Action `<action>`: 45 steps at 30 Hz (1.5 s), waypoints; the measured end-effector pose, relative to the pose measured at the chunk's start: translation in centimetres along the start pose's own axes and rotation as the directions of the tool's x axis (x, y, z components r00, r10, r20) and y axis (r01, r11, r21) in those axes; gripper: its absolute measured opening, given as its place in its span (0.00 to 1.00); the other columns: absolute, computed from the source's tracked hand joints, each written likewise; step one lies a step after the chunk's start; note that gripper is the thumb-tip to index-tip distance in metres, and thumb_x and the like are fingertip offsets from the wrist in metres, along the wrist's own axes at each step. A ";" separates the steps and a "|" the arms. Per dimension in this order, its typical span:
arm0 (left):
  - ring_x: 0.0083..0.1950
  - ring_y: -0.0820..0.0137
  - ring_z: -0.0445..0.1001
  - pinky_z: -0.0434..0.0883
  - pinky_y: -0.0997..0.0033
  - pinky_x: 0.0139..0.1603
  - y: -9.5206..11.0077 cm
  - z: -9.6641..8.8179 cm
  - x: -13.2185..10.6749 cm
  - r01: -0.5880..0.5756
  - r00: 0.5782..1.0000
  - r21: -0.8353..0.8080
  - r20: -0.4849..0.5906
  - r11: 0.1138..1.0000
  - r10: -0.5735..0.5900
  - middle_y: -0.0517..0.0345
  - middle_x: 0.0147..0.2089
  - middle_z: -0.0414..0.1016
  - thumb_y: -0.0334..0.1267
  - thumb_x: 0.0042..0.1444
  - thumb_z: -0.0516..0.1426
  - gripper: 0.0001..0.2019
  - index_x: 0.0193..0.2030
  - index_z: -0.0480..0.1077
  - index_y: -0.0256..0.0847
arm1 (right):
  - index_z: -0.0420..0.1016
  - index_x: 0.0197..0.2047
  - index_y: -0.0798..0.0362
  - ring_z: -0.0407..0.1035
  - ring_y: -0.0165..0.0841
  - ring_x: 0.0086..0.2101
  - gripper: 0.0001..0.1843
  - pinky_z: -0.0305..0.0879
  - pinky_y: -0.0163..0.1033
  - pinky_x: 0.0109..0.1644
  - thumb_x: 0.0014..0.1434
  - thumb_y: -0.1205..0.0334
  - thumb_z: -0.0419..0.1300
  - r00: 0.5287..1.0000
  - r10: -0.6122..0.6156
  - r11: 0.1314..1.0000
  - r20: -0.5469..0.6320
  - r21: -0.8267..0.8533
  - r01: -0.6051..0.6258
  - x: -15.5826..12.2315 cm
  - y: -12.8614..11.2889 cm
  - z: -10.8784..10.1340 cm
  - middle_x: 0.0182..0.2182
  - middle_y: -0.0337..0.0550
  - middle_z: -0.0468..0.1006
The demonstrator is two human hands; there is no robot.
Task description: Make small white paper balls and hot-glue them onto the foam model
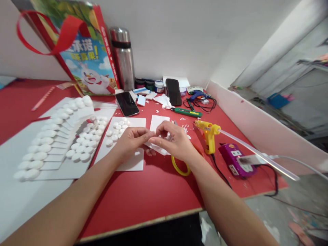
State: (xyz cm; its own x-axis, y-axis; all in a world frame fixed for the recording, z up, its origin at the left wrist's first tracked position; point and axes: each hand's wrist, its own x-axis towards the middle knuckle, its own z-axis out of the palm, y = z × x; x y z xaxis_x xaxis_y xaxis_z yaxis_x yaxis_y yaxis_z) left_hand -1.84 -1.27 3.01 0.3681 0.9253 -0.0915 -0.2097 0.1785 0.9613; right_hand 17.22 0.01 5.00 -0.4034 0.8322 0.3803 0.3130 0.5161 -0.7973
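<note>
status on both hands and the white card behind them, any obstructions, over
Left hand and right hand together at fingertips, grip detail unclear. White card partly hidden behind them. Yellow loop handle near right hand, possibly in the way.

Worktop (153,198): red
Round pieces (118,127): white
Glue gun (210,136): yellow
Box (229,159), 4 o'clock: purple, white patches (235,153)
Bag (84,61), 10 o'clock: white snowman (92,82) on blue

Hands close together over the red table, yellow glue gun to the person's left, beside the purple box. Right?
One error: the yellow glue gun is to the person's right, as the head view shows. The rest stands: left hand and right hand are close together over the red table, and the gun is beside the purple box.
</note>
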 end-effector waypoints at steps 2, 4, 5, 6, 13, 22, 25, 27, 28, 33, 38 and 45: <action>0.23 0.67 0.79 0.77 0.72 0.26 0.0 0.1 0.0 0.009 1.000 0.028 0.012 1.000 -0.010 0.52 0.26 0.81 0.51 0.52 0.71 0.18 0.31 0.79 0.36 | 0.70 0.28 0.50 0.63 0.32 0.30 0.19 0.60 0.41 0.39 0.66 0.48 0.63 0.998 -0.062 0.997 0.030 -0.034 0.063 -0.1 0.0 0.2 0.27 0.38 0.71; 0.23 0.66 0.80 0.77 0.72 0.25 0.0 0.1 0.1 0.016 1.000 0.041 0.026 0.999 -0.017 0.51 0.25 0.81 0.51 0.52 0.70 0.18 0.32 0.80 0.36 | 0.68 0.26 0.50 0.63 0.33 0.31 0.20 0.60 0.41 0.40 0.69 0.52 0.59 0.993 -0.105 0.994 0.058 -0.010 0.106 -0.2 -0.1 0.2 0.26 0.38 0.69; 0.23 0.66 0.80 0.77 0.72 0.24 -0.1 0.1 0.1 0.016 0.999 0.040 0.030 0.999 -0.017 0.51 0.25 0.81 0.51 0.53 0.70 0.18 0.32 0.80 0.36 | 0.67 0.26 0.49 0.64 0.33 0.31 0.20 0.60 0.41 0.40 0.69 0.53 0.58 0.992 -0.103 0.995 0.068 0.026 0.101 -0.2 -0.1 0.1 0.26 0.38 0.69; 0.23 0.66 0.80 0.77 0.72 0.24 -0.1 0.0 0.0 0.016 0.999 0.035 0.033 0.999 -0.017 0.51 0.25 0.81 0.51 0.53 0.70 0.17 0.32 0.80 0.37 | 0.68 0.26 0.49 0.64 0.33 0.31 0.19 0.61 0.41 0.40 0.69 0.54 0.58 0.995 -0.081 0.994 0.066 0.074 0.076 -0.2 -0.1 0.1 0.26 0.38 0.68; 0.23 0.66 0.81 0.78 0.72 0.26 0.0 0.0 -0.1 -0.002 0.999 0.104 -0.054 0.995 0.007 0.53 0.26 0.81 0.48 0.55 0.69 0.14 0.35 0.81 0.37 | 0.79 0.32 0.51 0.68 0.31 0.31 0.11 0.63 0.38 0.38 0.64 0.56 0.64 0.988 0.153 0.927 -0.020 0.349 -0.137 0.0 0.4 -0.9 0.29 0.39 0.76; 0.23 0.67 0.80 0.74 0.73 0.26 0.4 -0.1 -0.4 -0.122 0.984 0.436 -0.064 0.892 0.166 0.57 0.25 0.80 0.42 0.57 0.67 0.08 0.32 0.80 0.39 | 0.75 0.31 0.52 0.66 0.29 0.29 0.15 0.63 0.36 0.34 0.54 0.53 0.74 0.979 0.164 0.950 0.123 0.249 -0.190 0.0 0.7 -0.6 0.28 0.36 0.75; 0.24 0.70 0.80 0.72 0.77 0.27 0.4 -0.3 -0.4 -0.211 0.966 0.579 0.002 0.788 0.257 0.59 0.27 0.81 0.39 0.60 0.64 0.07 0.33 0.81 0.40 | 0.73 0.30 0.52 0.66 0.29 0.29 0.14 0.63 0.35 0.33 0.54 0.55 0.73 0.962 0.200 0.952 0.186 0.194 -0.236 0.0 1.1 -0.9 0.27 0.36 0.75; 0.24 0.72 0.79 0.72 0.78 0.29 0.4 -0.4 -0.5 -0.255 0.956 0.622 0.050 0.741 0.288 0.59 0.27 0.81 0.38 0.61 0.63 0.07 0.33 0.81 0.40 | 0.73 0.29 0.52 0.65 0.28 0.28 0.14 0.61 0.35 0.32 0.54 0.56 0.72 0.951 0.212 0.956 0.223 0.154 -0.249 0.0 1.2 -1.1 0.25 0.35 0.73; 0.25 0.73 0.79 0.72 0.78 0.29 0.4 -0.5 -0.5 -0.270 0.953 0.633 0.067 0.726 0.296 0.60 0.28 0.81 0.37 0.61 0.63 0.07 0.33 0.81 0.40 | 0.72 0.29 0.53 0.65 0.28 0.27 0.14 0.60 0.34 0.32 0.55 0.57 0.72 0.947 0.211 0.960 0.242 0.132 -0.247 0.0 1.2 -1.1 0.25 0.34 0.73; 0.23 0.72 0.79 0.73 0.78 0.26 0.5 -0.1 -0.4 -0.154 0.980 0.497 -0.035 0.854 0.197 0.61 0.27 0.80 0.37 0.58 0.64 0.06 0.33 0.80 0.39 | 0.72 0.29 0.53 0.65 0.27 0.28 0.13 0.60 0.34 0.33 0.58 0.58 0.70 0.968 0.164 0.973 0.191 0.128 -0.190 0.0 0.8 -0.9 0.26 0.34 0.73; 0.21 0.70 0.78 0.73 0.76 0.21 0.0 0.3 0.0 0.004 0.991 0.166 -0.133 0.986 0.018 0.60 0.26 0.79 0.42 0.49 0.72 0.12 0.32 0.79 0.37 | 0.74 0.29 0.53 0.66 0.28 0.27 0.15 0.61 0.34 0.32 0.57 0.54 0.72 0.984 0.160 0.970 0.075 0.176 -0.171 -0.1 0.4 -0.5 0.25 0.35 0.74; 0.21 0.74 0.76 0.74 0.78 0.21 -0.4 -0.2 0.3 0.021 0.998 -0.114 -0.049 0.993 -0.027 0.60 0.28 0.77 0.45 0.52 0.71 0.13 0.31 0.77 0.38 | 0.74 0.31 0.53 0.69 0.29 0.27 0.12 0.65 0.36 0.34 0.61 0.56 0.67 0.976 0.212 0.940 0.041 0.265 -0.215 0.0 0.5 -1.0 0.26 0.38 0.78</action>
State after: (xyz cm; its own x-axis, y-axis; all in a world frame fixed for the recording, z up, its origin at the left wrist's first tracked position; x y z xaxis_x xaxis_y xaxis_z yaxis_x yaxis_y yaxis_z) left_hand -1.86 -1.01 2.54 0.3284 0.9355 -0.1300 -0.3041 0.2351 0.9232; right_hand 18.26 0.46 5.09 -0.3623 0.9139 0.1830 0.1529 0.2520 -0.9556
